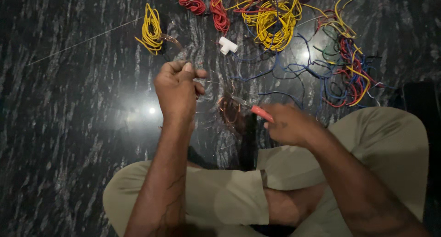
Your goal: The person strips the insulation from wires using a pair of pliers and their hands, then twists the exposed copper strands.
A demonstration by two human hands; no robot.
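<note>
My left hand (177, 87) is raised above the dark floor with its fingers pinched on thin bare copper strands (213, 83) that run toward the right. My right hand (287, 124) grips a red-handled cutting tool (257, 110), its metal tip pointing left toward a small coil of bare copper wire (229, 110) on the floor between both hands. I sit cross-legged in khaki trousers (220, 191).
On the polished black stone floor (69, 126) lie a yellow wire bundle (151, 30), red coils (220, 14), a large yellow coil (273, 21), a white pipe fitting (227, 45) and a tangle of mixed coloured wires (347, 62) at right.
</note>
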